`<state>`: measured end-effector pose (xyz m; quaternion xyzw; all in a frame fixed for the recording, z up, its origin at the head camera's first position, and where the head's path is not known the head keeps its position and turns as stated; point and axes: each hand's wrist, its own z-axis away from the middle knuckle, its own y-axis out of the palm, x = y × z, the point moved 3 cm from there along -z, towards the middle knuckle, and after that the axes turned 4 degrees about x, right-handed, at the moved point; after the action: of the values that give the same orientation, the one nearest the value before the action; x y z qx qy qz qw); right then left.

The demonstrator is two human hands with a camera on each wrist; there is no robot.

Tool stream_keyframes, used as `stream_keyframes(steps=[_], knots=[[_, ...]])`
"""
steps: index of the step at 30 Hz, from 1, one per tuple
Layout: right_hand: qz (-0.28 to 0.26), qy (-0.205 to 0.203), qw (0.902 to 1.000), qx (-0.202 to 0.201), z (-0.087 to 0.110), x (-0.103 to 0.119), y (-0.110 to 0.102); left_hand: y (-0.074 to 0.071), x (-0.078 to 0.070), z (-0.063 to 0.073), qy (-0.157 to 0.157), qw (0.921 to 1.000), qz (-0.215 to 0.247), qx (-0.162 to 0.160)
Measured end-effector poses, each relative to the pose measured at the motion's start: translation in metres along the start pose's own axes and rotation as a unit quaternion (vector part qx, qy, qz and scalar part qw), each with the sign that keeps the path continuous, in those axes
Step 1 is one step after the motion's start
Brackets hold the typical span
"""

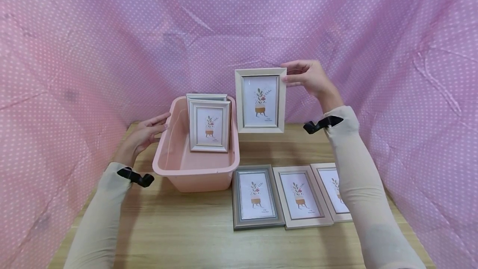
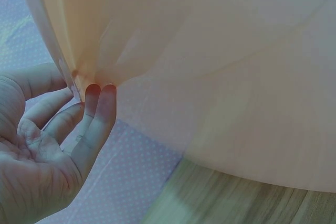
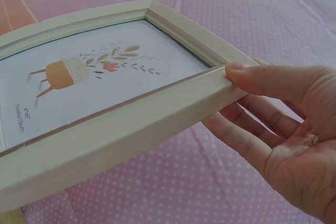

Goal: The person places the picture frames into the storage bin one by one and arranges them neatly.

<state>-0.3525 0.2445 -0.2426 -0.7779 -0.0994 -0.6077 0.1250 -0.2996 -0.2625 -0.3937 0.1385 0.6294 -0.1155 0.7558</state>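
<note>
My right hand pinches a cream picture frame by its upper right corner, thumb on the front and fingers behind. The frame hangs upright above the table, just right of a pink plastic basin, its plant print facing me. In the right wrist view the thumb presses on the frame's border. At the basin's left rim, my left hand rests with fairly straight fingers; its fingertips press on the basin's outer wall. Inside the basin, a white picture frame leans upright before another white frame.
Right of the basin, a grey frame, a cream-pink frame and a third pale frame lie face up in a row on the wooden table. My right sleeve partly covers the third. Pink dotted cloth hangs around the table.
</note>
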Motion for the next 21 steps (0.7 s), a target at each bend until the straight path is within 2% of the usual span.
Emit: stream_keyframes(steps=[13,21], knots=[[-0.002,-0.032,0.9995,0.006,-0.006,0.021,0.008,-0.001,0.001,0.001,0.000,1.0000,0.005,0.001],[-0.002,-0.038,0.9993,-0.002,-0.007,0.030,0.016,0.000,0.000,0.001,0.003,0.9999,0.010,-0.002]])
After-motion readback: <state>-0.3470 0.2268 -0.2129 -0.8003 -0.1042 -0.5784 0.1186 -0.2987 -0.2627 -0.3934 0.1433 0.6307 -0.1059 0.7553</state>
